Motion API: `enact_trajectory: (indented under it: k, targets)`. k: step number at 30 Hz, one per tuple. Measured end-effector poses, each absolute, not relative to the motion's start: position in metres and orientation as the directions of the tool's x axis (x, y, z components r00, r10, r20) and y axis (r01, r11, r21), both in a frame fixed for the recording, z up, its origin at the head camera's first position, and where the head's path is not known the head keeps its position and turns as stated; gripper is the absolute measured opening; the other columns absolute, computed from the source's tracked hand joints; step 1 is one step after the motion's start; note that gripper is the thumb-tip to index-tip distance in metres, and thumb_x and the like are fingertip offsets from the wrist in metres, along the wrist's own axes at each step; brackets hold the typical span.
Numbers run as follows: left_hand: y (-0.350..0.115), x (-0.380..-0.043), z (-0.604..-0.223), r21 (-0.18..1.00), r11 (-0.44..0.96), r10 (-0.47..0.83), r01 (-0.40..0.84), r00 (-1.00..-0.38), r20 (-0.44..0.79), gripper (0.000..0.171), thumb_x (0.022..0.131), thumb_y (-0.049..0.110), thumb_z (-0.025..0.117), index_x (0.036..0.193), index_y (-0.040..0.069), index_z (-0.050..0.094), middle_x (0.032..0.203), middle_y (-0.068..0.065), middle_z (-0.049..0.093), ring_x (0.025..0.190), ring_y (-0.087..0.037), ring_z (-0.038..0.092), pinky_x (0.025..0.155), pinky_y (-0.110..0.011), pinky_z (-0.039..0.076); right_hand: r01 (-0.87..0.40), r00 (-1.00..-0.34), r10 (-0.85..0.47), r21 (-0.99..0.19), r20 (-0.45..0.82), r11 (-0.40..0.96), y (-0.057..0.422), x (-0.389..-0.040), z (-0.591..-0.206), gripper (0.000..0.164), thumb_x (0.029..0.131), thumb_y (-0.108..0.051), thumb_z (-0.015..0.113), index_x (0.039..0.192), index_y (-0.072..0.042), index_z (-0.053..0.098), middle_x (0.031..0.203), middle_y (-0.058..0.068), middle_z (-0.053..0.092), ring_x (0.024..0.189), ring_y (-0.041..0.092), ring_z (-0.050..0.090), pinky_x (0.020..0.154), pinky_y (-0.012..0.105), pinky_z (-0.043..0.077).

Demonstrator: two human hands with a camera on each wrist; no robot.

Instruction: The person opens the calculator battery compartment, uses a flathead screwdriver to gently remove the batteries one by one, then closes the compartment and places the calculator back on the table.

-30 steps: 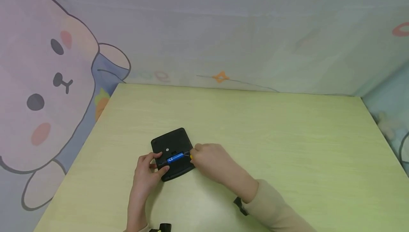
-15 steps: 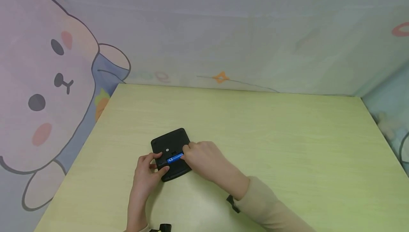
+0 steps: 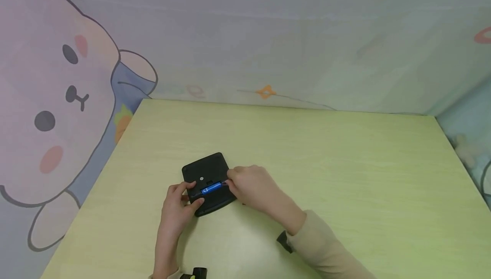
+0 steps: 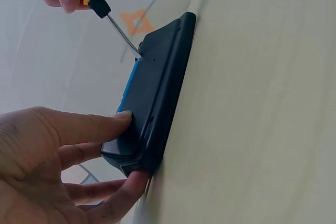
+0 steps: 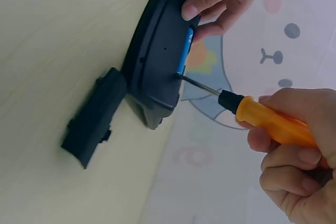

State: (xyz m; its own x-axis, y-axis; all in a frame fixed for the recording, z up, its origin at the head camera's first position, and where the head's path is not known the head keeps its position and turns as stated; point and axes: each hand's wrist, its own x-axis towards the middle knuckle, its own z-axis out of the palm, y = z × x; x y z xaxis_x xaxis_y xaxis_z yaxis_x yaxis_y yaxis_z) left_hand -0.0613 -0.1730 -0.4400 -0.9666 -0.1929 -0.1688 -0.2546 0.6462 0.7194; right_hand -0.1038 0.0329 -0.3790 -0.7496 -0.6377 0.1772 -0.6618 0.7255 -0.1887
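Both hands are busy on one small object: the left hand (image 3: 177, 206) pinches the left edge of a black device (image 3: 205, 170), thumb on its upturned face and the other fingers round the side, while the right hand (image 3: 253, 187) is wrapped about the orange handle of a screwdriver (image 5: 275, 124). From where I stand, the device lies on the pale surface (image 3: 307, 151), nearer its left edge than its right and well short of the far edge, with a blue battery (image 3: 212, 188) lying in its back.

I'd judge the step in hand to be prising at the battery, since the screwdriver's tip meets its right end. Whether that tip is under the battery or merely against it, I can't make out. The next move seems to call for gentle leverage and a firm left hold, lest the device skid. A loose cover (image 5: 97, 119) lies just beside the device's right side.

As for pose, the left forearm (image 3: 166, 253) reaches almost straight up from the near side; the right forearm (image 3: 285, 210) slants in from the right, its beige sleeve (image 3: 326, 245) ending near the wrist.
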Motion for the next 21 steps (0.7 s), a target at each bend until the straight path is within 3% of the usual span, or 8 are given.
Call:
enact_trajectory:
  k: [4,9,21]
  targets:
    - [-0.173,-0.061,-0.438,0.710,0.658,-0.189,-0.251,-0.968,-0.167,0.048,0.082,0.010,0.073,0.128,0.006,0.059,0.124,-0.018,0.050,0.101,-0.033,0.059,0.079,-0.034,0.047,-0.657,-0.753,-0.613,-0.304,0.237,0.690,0.041,-0.108,-0.389,0.015,0.091,-0.018,0.063,0.079,-0.010,0.066,0.068,-0.004,0.063,0.053,0.004,0.046,0.050,0.015,0.037]
    - [-0.173,-0.061,-0.438,0.708,0.663,-0.184,-0.242,-0.970,-0.159,0.047,0.082,0.010,0.073,0.127,0.006,0.059,0.122,-0.018,0.051,0.100,-0.032,0.060,0.079,-0.036,0.047,-0.645,-0.761,-0.586,-0.412,0.279,0.643,0.051,-0.111,-0.401,0.011,0.090,-0.017,0.066,0.085,-0.009,0.071,0.079,0.000,0.071,0.062,0.008,0.059,0.058,0.016,0.046]
    - [-0.172,-0.061,-0.438,0.705,0.661,-0.192,-0.257,-0.966,-0.172,0.048,0.083,0.010,0.073,0.128,0.006,0.059,0.124,-0.019,0.050,0.100,-0.032,0.060,0.078,-0.035,0.047,-0.628,-0.775,-0.533,-0.514,0.339,0.584,0.061,-0.108,-0.414,0.009,0.089,-0.015,0.067,0.088,-0.008,0.074,0.083,0.001,0.074,0.069,0.010,0.065,0.065,0.018,0.051]
